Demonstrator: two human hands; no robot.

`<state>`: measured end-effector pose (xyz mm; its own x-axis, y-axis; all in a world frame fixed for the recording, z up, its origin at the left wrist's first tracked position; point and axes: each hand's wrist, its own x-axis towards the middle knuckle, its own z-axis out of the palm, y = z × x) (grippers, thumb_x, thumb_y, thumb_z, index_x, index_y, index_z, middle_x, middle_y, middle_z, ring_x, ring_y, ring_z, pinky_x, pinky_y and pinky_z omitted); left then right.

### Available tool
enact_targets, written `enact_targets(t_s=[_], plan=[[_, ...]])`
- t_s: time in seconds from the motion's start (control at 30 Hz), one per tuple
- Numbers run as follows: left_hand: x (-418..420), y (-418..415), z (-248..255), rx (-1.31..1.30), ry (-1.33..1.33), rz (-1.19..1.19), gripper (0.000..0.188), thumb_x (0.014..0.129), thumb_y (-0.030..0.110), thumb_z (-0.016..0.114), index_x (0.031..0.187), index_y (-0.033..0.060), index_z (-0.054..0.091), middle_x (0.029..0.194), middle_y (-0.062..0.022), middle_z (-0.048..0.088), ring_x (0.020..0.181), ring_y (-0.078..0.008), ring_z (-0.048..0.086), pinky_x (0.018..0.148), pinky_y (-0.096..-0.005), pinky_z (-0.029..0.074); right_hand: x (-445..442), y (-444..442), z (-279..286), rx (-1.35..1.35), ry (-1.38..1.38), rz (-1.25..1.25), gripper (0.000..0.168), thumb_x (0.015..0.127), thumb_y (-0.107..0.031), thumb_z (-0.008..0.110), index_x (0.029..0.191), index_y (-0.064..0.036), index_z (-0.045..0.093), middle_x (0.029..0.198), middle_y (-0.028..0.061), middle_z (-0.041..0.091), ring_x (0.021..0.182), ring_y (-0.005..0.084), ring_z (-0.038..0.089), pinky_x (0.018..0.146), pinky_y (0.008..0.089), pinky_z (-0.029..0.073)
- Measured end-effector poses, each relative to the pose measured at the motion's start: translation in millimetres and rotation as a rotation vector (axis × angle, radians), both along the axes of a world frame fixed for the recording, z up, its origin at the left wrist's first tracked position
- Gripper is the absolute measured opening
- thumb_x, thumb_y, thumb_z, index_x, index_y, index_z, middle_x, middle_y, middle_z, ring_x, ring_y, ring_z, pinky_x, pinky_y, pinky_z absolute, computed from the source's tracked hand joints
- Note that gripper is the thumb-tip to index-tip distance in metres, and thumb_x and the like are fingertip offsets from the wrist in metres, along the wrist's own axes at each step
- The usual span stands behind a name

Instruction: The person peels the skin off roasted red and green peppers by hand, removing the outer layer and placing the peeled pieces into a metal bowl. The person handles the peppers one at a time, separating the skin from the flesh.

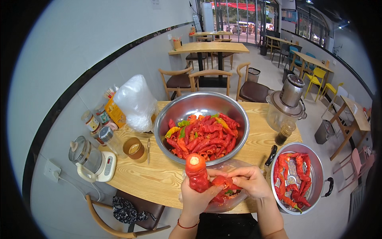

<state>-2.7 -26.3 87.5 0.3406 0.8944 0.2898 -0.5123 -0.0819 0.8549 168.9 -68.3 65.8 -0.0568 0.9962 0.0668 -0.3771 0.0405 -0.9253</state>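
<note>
My left hand [194,197] grips a thick, wrinkled red pepper [198,180], whose pale round end faces up. Between both hands is a second red pepper [222,182], which my right hand [252,180] pinches with thumb and fingers. Beneath them a clear plastic bag or bowl [238,198] holds red pieces and green bits, partly hidden by my hands. Just beyond stands a large stainless steel bowl [162,140] heaped with red peppers [206,136], some yellow or green among them. Right of my right hand, a metal steamer pot [318,176] holds several long red peppers [303,168].
A food chopper [286,103] and a pepper grinder [285,131] stand at the right. Leftward are an electric glass kettle [89,158], a brown cup [134,149], spice jars [91,121] and a bundled white plastic bag [135,103]. A wooden chair [140,206] sits at lower left.
</note>
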Motion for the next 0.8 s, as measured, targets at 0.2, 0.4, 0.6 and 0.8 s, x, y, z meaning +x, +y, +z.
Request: enact_targets(t_s=[0.2, 0.4, 0.6, 0.8], plan=[[-17, -46, 34, 0.148, -0.349, -0.173, 0.027, 0.081, 0.006, 0.062, 0.104, 0.0031, 0.048, 0.093, -0.0242, 0.064, 0.071, -0.0249, 0.062, 0.065, -0.0349, 0.052, -19, -51, 69, 0.267, -0.163, 0.101, 0.021, 0.081, 0.007, 0.06, 0.102, 0.006, 0.064, 0.106, 0.0153, 0.063, 0.098, 0.0215, 0.06, 0.085, 0.0309, 0.046], [-28, -50, 71, 0.133, -0.391, -0.406, 0.025, 0.09, 0.027, 0.061, 0.089, 0.0081, 0.045, 0.084, -0.0254, 0.063, 0.071, -0.0279, 0.058, 0.076, -0.0404, 0.049, -26, -63, 91, 0.548, -0.203, -0.109, 0.019, 0.082, -0.009, 0.064, 0.094, 0.006, 0.065, 0.09, 0.0172, 0.066, 0.076, 0.0311, 0.065, 0.067, 0.0374, 0.051], [-18, -36, 41, -0.025, -0.356, 0.051, 0.032, 0.087, 0.012, 0.057, 0.113, 0.0031, 0.041, 0.092, -0.0182, 0.059, 0.058, -0.0157, 0.053, 0.054, -0.0268, 0.046, -27, -32, 84, 0.498, -0.568, -0.563, 0.013, 0.08, 0.006, 0.063, 0.093, 0.005, 0.064, 0.099, 0.0139, 0.064, 0.077, 0.0199, 0.063, 0.068, 0.0286, 0.049], [1, 23, -20, -0.132, -0.076, 0.076, 0.025, 0.099, 0.019, 0.046, 0.118, 0.0033, 0.044, 0.096, -0.0087, 0.056, 0.062, -0.0125, 0.05, 0.054, -0.0224, 0.042, 7, 71, 8, 0.251, -0.498, -0.66, 0.013, 0.083, -0.001, 0.062, 0.095, 0.004, 0.064, 0.096, 0.0139, 0.064, 0.083, 0.0243, 0.064, 0.075, 0.0318, 0.051]])
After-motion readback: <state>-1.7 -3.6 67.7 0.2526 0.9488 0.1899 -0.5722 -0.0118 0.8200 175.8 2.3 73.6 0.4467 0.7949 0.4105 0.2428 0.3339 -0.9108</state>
